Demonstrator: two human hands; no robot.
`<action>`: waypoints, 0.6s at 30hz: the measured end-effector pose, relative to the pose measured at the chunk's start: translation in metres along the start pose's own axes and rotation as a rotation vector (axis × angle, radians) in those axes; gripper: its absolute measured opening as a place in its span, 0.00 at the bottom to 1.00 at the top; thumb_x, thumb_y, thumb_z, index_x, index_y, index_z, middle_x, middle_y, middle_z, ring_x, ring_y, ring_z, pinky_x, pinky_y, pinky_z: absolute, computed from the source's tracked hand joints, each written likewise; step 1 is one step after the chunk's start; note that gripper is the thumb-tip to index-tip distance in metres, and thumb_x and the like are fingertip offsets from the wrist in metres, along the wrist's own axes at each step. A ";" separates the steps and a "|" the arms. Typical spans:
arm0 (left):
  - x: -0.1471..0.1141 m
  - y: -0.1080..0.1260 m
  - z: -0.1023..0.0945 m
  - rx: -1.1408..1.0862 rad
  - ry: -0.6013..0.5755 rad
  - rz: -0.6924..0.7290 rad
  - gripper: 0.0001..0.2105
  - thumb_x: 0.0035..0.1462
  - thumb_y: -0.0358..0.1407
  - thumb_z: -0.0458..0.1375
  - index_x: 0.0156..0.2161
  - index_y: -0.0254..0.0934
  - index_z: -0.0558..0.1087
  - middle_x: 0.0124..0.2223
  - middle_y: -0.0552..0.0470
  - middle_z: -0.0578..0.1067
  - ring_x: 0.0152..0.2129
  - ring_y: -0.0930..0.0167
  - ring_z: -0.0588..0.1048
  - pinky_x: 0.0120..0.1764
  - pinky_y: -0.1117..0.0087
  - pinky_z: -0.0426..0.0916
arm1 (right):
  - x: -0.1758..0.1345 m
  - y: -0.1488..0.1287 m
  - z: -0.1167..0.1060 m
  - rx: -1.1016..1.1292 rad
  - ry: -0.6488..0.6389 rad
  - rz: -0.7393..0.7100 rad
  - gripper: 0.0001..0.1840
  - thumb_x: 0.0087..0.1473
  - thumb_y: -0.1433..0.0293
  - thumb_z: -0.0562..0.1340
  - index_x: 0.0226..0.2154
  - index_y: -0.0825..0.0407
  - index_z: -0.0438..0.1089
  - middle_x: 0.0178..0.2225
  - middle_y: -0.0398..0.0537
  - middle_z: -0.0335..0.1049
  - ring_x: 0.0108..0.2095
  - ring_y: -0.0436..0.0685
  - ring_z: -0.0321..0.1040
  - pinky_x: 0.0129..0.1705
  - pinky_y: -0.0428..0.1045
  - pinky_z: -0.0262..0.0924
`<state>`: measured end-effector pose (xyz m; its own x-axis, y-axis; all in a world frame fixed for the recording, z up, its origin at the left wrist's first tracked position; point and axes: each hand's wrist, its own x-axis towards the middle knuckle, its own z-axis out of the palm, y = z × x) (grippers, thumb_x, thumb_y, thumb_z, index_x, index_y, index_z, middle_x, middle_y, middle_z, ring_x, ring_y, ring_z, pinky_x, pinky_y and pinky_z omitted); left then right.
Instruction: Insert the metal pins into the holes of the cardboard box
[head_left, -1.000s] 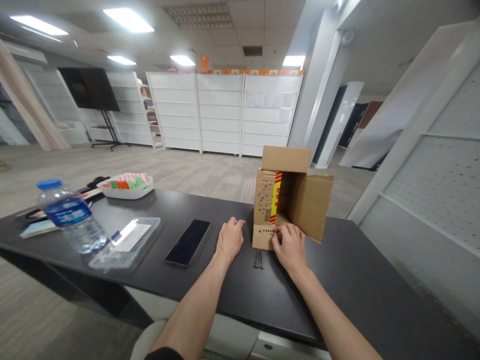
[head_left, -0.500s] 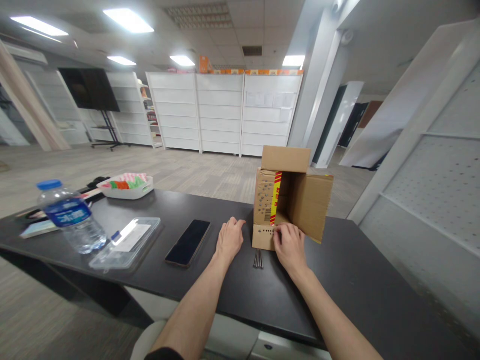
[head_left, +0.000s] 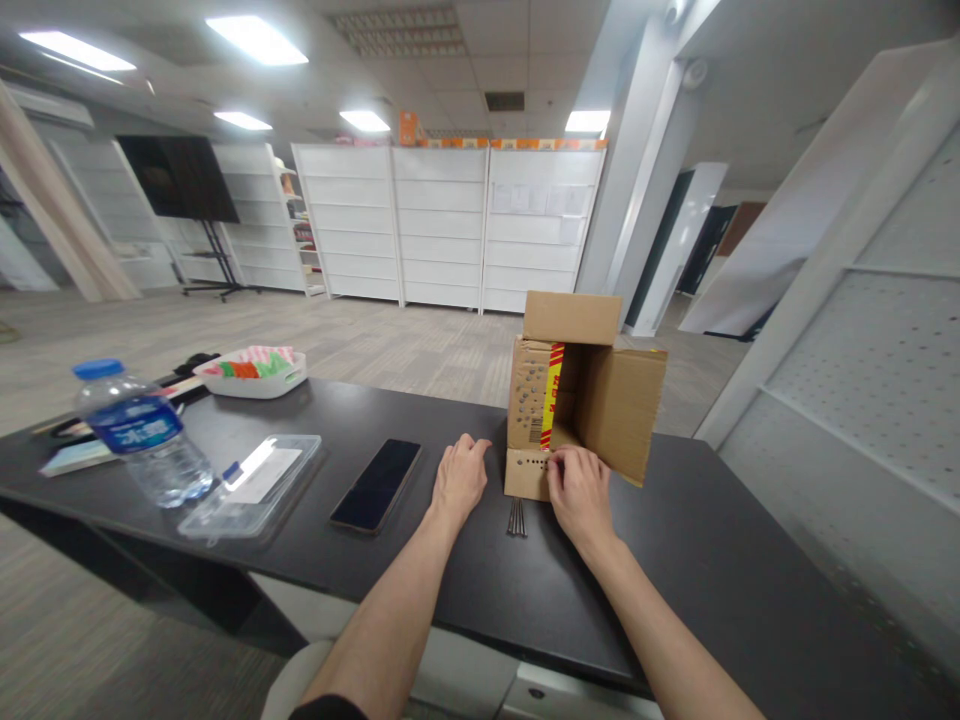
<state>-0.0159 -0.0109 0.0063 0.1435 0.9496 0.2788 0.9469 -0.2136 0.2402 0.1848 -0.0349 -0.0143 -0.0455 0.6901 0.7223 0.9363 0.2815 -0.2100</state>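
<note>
A cardboard box (head_left: 531,400) stands on the dark table with its open side facing me and its flaps spread. Yellow-and-red tape (head_left: 553,395) runs down its left part, beside several small studs or holes. Over the lower flap (head_left: 526,476), which has a row of dark holes, my right hand (head_left: 581,490) is closed in a pinch; whatever its fingertips hold is hidden. Left of the box, my left hand (head_left: 461,478) rests on the table, loosely curled, thumb apart, with nothing visible in it. Several metal screws or nails (head_left: 517,518) lie side by side between the hands.
A black phone (head_left: 377,485) lies left of my left hand. Farther left are a clear plastic case (head_left: 259,485), a water bottle (head_left: 142,435) and a white basket (head_left: 255,385) with colourful contents. The table's (head_left: 517,610) front edge is close to me.
</note>
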 end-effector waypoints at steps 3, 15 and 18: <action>0.000 0.000 0.000 0.002 -0.004 0.008 0.20 0.65 0.28 0.45 0.56 0.44 0.70 0.45 0.47 0.71 0.40 0.69 0.73 0.48 0.68 0.65 | 0.001 -0.003 -0.003 0.029 0.018 0.000 0.08 0.63 0.71 0.51 0.36 0.51 0.65 0.40 0.53 0.72 0.42 0.62 0.64 0.46 0.55 0.52; 0.001 -0.002 0.004 0.010 0.031 0.020 0.20 0.65 0.28 0.45 0.55 0.44 0.71 0.44 0.48 0.70 0.39 0.69 0.73 0.47 0.68 0.65 | 0.000 -0.003 -0.006 0.170 0.055 -0.044 0.09 0.65 0.68 0.51 0.39 0.52 0.66 0.38 0.53 0.73 0.40 0.61 0.67 0.44 0.54 0.54; 0.001 -0.002 0.004 0.007 0.037 0.014 0.20 0.64 0.28 0.45 0.55 0.44 0.71 0.44 0.48 0.71 0.38 0.70 0.73 0.46 0.68 0.65 | 0.000 -0.004 -0.006 0.192 0.063 -0.052 0.09 0.65 0.69 0.51 0.39 0.52 0.66 0.37 0.53 0.74 0.40 0.61 0.67 0.44 0.54 0.55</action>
<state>-0.0167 -0.0090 0.0027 0.1463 0.9372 0.3166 0.9468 -0.2254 0.2297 0.1836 -0.0400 -0.0094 -0.0645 0.6299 0.7740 0.8495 0.4416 -0.2886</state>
